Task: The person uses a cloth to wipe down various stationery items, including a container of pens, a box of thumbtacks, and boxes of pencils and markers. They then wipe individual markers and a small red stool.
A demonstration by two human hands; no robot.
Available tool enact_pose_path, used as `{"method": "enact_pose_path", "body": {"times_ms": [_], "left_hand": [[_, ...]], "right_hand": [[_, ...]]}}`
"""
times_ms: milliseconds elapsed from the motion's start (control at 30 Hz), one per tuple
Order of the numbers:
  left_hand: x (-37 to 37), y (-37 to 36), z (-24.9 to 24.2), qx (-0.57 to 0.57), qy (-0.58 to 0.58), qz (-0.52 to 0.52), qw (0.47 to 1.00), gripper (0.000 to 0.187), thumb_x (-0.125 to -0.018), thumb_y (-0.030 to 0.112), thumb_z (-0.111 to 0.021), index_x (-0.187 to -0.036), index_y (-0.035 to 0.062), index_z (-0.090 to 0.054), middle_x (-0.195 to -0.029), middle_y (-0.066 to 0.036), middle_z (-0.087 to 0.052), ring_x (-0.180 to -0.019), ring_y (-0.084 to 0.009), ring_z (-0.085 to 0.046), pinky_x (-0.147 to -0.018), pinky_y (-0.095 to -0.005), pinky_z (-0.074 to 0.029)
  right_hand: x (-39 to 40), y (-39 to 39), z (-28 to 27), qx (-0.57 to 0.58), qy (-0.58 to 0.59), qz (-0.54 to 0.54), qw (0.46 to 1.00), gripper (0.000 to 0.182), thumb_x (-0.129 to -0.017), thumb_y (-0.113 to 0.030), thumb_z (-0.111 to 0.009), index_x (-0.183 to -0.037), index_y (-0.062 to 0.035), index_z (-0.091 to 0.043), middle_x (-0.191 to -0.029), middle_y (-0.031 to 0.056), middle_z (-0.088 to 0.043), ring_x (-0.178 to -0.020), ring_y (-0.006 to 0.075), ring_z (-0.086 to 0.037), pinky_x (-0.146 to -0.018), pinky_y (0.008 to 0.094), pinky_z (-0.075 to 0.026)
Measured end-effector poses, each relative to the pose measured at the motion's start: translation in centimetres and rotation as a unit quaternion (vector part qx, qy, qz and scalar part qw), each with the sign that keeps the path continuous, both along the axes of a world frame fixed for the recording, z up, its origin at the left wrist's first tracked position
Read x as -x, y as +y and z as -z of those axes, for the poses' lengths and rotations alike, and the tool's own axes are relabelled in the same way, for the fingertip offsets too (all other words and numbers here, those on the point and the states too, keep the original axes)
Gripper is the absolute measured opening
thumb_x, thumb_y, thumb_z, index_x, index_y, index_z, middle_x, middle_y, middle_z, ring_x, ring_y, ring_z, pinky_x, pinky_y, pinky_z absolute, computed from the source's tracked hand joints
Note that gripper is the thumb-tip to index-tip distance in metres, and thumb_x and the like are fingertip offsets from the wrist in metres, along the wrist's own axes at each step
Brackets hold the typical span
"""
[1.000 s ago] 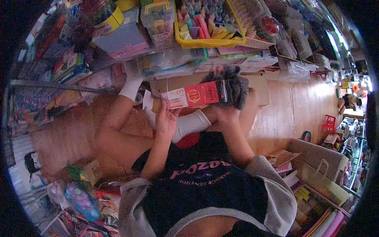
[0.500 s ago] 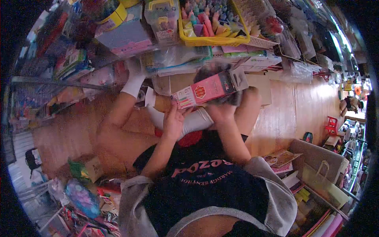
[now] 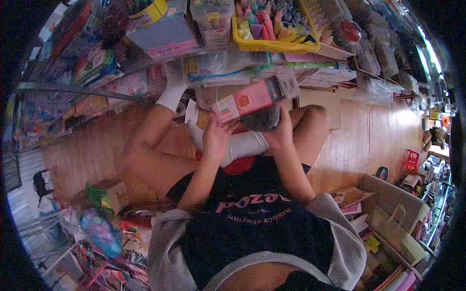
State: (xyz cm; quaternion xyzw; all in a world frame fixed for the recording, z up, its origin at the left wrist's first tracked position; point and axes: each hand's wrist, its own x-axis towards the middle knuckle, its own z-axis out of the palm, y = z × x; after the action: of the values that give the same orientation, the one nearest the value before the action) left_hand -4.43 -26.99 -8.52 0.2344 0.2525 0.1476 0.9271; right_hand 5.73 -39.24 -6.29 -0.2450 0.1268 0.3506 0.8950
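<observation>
A pink and white cardboard box (image 3: 251, 99) with a dark end and a hanging tab is tilted above my lap. My left hand (image 3: 217, 137) grips its left lower end, fingers against the near edge. Against the underside of the box lies a dark grey, soft-looking cloth (image 3: 263, 120). My right hand (image 3: 281, 131) is closed around the right part of this cloth, below the dark end of the box. Most of the right fingers are hidden by the cloth and the box.
A yellow basket (image 3: 276, 47) of small bottles stands on the shelf ahead, beside a clear plastic case (image 3: 211, 24). My crossed legs are under my hands. An open cardboard box (image 3: 395, 208) sits to the right, wrapped goods (image 3: 100, 233) to the left, a red stool (image 3: 412, 160) farther off.
The cloth has moved from behind the box and around its right end to its near underside. My right hand has shifted with it. The view has moved slightly.
</observation>
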Motion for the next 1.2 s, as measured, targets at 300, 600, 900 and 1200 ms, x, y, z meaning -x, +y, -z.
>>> {"method": "enact_pose_path", "body": {"times_ms": [300, 600, 900, 1200], "left_hand": [[1.8, 3.9, 1.1, 0.016, 0.03, -0.07, 0.997, 0.046, -0.084, 0.037, -0.037, -0.113, 0.0012, -0.038, -0.11, -0.016, -0.046, -0.103, -0.029, -0.045, -0.086, -0.039, -0.037], [1.0, 2.9, 1.3, 0.012, 0.027, -0.018, 0.999, 0.044, -0.085, 0.037, -0.035, -0.111, 0.0019, -0.04, -0.108, -0.016, -0.048, -0.1, -0.0286, -0.047, -0.082, -0.0387, -0.04], [0.4, 2.3, 0.5, 0.002, 0.031, 0.022, 0.999, 0.044, -0.085, 0.038, -0.034, -0.11, 0.0027, -0.042, -0.107, -0.015, -0.05, -0.098, -0.0286, -0.049, -0.08, -0.0386, -0.04], [0.6, 2.3, 0.4, 0.004, 0.01, 0.041, 0.999, 0.041, -0.084, 0.037, -0.037, -0.11, 0.0062, -0.042, -0.107, -0.012, -0.05, -0.097, -0.0262, -0.05, -0.082, -0.0375, -0.039]], "right_hand": [[-2.2, -5.9, -6.4, 0.397, -0.286, 0.045, 0.871, 0.038, -0.076, -0.018, -0.054, -0.111, -0.0066, -0.043, -0.096, 0.0078, -0.052, -0.086, 0.0166, -0.051, -0.074, 0.028, -0.042], [-4.1, -16.1, -2.2, 0.765, -0.501, -0.069, 0.399, 0.042, -0.069, -0.017, -0.063, -0.106, -0.0055, -0.047, -0.09, 0.0142, -0.055, -0.084, 0.0255, -0.053, -0.071, 0.032, -0.043], [-4.6, -14.7, -2.8, 0.699, -0.457, 0.014, 0.55, 0.055, -0.064, -0.021, -0.065, -0.114, -0.014, -0.043, -0.1, 0.0183, -0.049, -0.088, 0.032, -0.051, -0.075, 0.0375, -0.043], [-4.7, -13.3, -3.9, 0.754, -0.441, -0.032, 0.485, 0.058, -0.065, -0.025, -0.065, -0.116, -0.015, -0.04, -0.107, 0.0179, -0.045, -0.092, 0.0322, -0.049, -0.075, 0.038, -0.042]]}}
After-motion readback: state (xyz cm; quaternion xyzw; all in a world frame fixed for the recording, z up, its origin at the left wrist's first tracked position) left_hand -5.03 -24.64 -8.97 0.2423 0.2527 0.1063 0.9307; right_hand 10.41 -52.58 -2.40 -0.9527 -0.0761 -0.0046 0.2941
